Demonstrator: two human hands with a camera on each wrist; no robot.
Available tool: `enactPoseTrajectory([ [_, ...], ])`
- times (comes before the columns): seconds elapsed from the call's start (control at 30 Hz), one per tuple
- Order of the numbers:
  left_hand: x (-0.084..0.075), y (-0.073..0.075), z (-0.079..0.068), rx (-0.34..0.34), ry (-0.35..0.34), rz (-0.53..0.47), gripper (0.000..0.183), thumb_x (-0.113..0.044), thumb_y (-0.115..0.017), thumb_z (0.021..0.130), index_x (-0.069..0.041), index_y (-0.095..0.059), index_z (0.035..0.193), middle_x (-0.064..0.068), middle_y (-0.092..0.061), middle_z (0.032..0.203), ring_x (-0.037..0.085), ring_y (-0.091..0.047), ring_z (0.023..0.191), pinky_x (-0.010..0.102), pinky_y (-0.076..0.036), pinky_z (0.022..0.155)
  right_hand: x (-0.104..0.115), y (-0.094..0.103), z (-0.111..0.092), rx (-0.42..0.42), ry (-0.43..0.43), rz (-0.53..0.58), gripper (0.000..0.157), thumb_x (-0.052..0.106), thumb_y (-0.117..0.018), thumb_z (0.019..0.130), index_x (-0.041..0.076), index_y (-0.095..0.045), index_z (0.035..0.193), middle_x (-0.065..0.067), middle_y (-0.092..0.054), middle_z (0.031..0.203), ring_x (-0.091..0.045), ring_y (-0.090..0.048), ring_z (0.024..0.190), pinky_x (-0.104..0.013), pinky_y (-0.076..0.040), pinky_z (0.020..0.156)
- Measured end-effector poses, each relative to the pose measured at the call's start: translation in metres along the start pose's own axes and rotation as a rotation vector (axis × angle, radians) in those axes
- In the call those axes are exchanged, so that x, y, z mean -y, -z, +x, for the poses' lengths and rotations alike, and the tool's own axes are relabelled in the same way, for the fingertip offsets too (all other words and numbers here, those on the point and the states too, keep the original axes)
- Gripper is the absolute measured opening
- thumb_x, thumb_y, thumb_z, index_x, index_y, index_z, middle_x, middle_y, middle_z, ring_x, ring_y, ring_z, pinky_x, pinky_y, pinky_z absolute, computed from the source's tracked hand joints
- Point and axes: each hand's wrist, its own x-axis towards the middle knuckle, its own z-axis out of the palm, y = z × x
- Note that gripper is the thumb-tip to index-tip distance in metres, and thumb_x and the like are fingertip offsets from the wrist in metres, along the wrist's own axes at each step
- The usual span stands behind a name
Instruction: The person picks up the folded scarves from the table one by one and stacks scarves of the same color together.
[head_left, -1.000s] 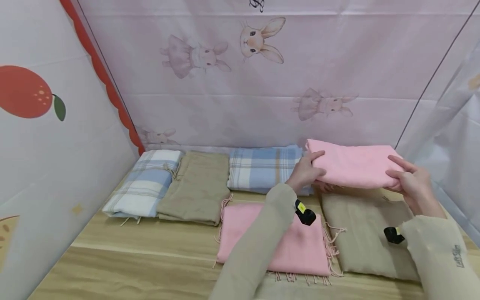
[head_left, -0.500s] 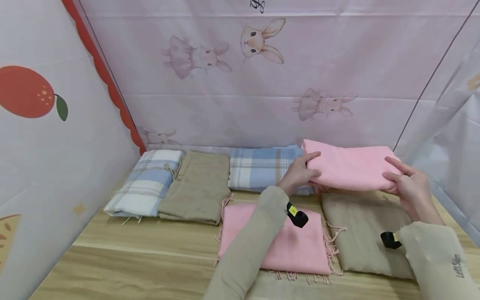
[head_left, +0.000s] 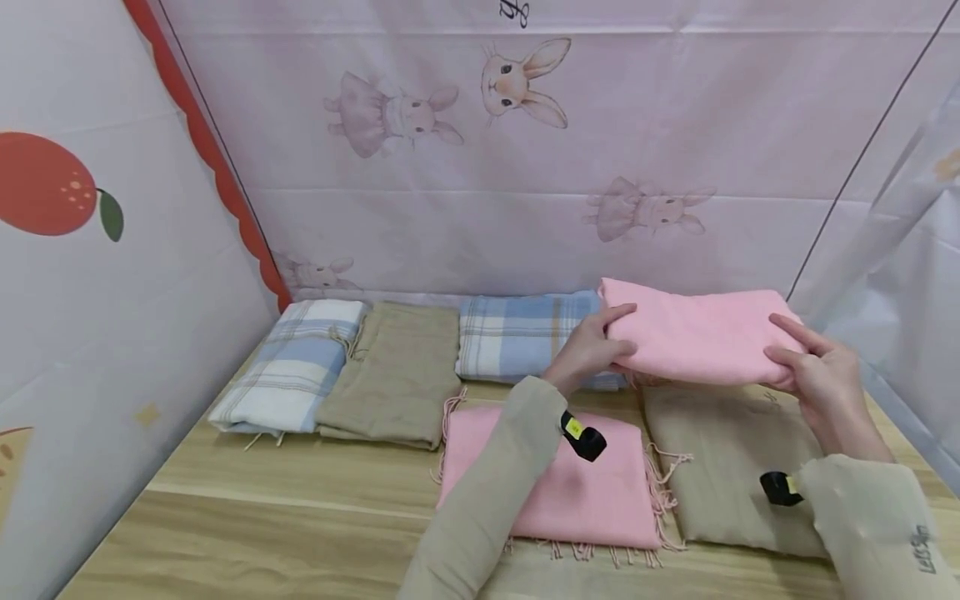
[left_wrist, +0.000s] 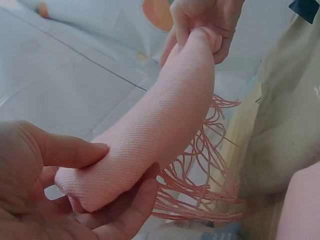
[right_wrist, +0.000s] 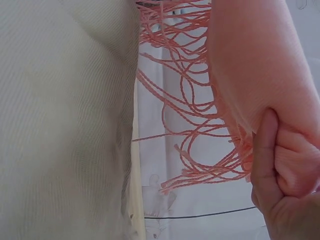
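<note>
Folded soft pink cloth with stringy fringe (head_left: 697,337) has shifted slightly left and lower since a second ago, the left hand (head_left: 588,350) and right hand (head_left: 828,375) moving with it. Left fingers pinch its left end and right fingers its right end, each thumb on the near face, parted only by the cloth's thickness. It's held above the wood-grain tabletop (head_left: 300,517), near the far edge of a flat folded khaki cloth (head_left: 720,467), beside a folded blue-and-white plaid cloth (head_left: 510,333); another flat pink fringed cloth (head_left: 592,500) lies nearer the person.
</note>
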Motion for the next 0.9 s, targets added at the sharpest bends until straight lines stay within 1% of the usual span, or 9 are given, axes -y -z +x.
enactPoseTrajectory([
  [0.1,-0.002,0.004,-0.004,0.014,0.000,-0.006,0.061,0.006,-0.065,0.090,-0.016,-0.058,0.146,0.019,-0.059,0.133,0.017,-0.066,0.080,0.040,-0.060,0.072,0.000,-0.002,-0.003,0.005,0.012,0.003,0.049,-0.003,-0.068,0.093,0.029,-0.070,0.130,-0.002,-0.003,0.168,-0.006,-0.065,0.065,-0.022,-0.055,0.054],
  [0.23,-0.005,0.009,-0.010,0.022,0.009,-0.002,0.061,0.006,-0.065,0.090,-0.017,-0.058,0.146,0.017,-0.059,0.133,0.015,-0.063,0.082,0.033,-0.059,0.068,0.000,-0.004,-0.007,0.027,0.039,0.038,0.046,-0.004,-0.069,0.092,0.031,-0.076,0.120,-0.007,-0.006,0.168,-0.007,-0.066,0.061,-0.021,-0.055,0.053],
  [0.33,-0.007,0.013,-0.014,0.028,0.004,0.000,0.061,0.005,-0.065,0.090,-0.017,-0.058,0.146,0.016,-0.060,0.131,0.014,-0.063,0.081,0.033,-0.059,0.069,0.000,-0.006,-0.010,0.037,0.058,0.048,0.045,-0.005,-0.069,0.092,0.031,-0.077,0.118,-0.011,-0.008,0.167,-0.007,-0.066,0.062,-0.021,-0.055,0.053],
  [0.37,-0.007,0.014,-0.016,0.030,0.003,0.003,0.061,0.005,-0.066,0.091,-0.017,-0.057,0.147,0.016,-0.060,0.131,0.014,-0.063,0.081,0.034,-0.059,0.070,0.000,-0.008,-0.011,0.038,0.059,0.051,0.045,-0.005,-0.070,0.091,0.031,-0.077,0.118,-0.010,-0.007,0.167,-0.007,-0.066,0.062,-0.021,-0.055,0.053],
  [0.43,-0.008,0.017,-0.018,0.034,0.003,0.006,0.060,0.004,-0.066,0.092,-0.018,-0.057,0.147,0.015,-0.060,0.132,0.015,-0.063,0.081,0.037,-0.059,0.073,0.001,-0.010,-0.014,0.033,0.058,0.033,0.046,-0.004,-0.070,0.092,0.029,-0.074,0.124,-0.010,-0.007,0.168,-0.006,-0.065,0.063,-0.021,-0.055,0.054],
  [0.5,-0.010,0.019,-0.020,0.039,0.004,0.011,0.060,0.003,-0.065,0.092,-0.019,-0.056,0.148,0.014,-0.059,0.134,0.015,-0.063,0.082,0.039,-0.059,0.075,0.001,-0.013,-0.017,0.022,0.044,0.012,0.048,-0.002,-0.070,0.093,0.029,-0.071,0.129,-0.008,-0.006,0.168,-0.004,-0.065,0.068,-0.020,-0.055,0.056],
  [0.63,-0.012,0.023,-0.024,0.043,0.001,0.012,0.060,0.003,-0.065,0.092,-0.018,-0.056,0.148,0.016,-0.058,0.134,0.015,-0.063,0.081,0.036,-0.059,0.071,0.002,-0.016,-0.021,0.011,0.026,-0.012,0.049,0.000,-0.070,0.094,0.027,-0.067,0.135,-0.003,-0.009,0.169,-0.002,-0.063,0.076,-0.020,-0.055,0.058],
  [0.73,-0.012,0.025,-0.026,0.044,-0.010,0.015,0.060,0.004,-0.065,0.092,-0.017,-0.056,0.147,0.017,-0.058,0.136,0.015,-0.063,0.085,0.033,-0.059,0.070,0.003,-0.018,-0.023,0.015,0.027,-0.009,0.050,0.001,-0.071,0.093,0.027,-0.066,0.136,0.000,-0.009,0.169,-0.001,-0.062,0.080,-0.020,-0.056,0.060],
  [0.9,-0.011,0.029,-0.029,0.047,-0.018,0.037,0.059,0.002,-0.064,0.093,-0.017,-0.056,0.148,0.017,-0.055,0.140,0.015,-0.062,0.089,0.035,-0.059,0.074,0.002,-0.022,-0.026,0.030,0.050,0.002,0.051,0.000,-0.070,0.093,0.025,-0.065,0.137,0.001,-0.009,0.169,0.001,-0.063,0.083,-0.020,-0.056,0.062],
])
